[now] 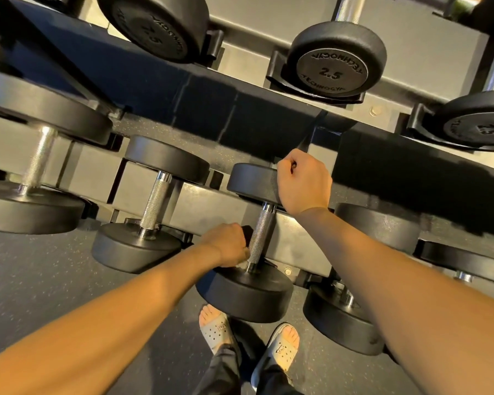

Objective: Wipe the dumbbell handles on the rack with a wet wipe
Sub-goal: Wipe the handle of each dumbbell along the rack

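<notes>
right hand point(303, 181) gripped the far end of a dumbbell point(244, 292) on the rack point(297, 246). left hand point(228, 243) curled against its handle point(261, 232); whether it held a wipe, i couldn't tell. neighbouring handles point(154, 203) likely remained.

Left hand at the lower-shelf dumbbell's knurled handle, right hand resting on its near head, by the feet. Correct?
Not quite: the head view shows the right hand on the far head, toward the rack, not the near head. The left hand is at the handle, as stated.
</notes>
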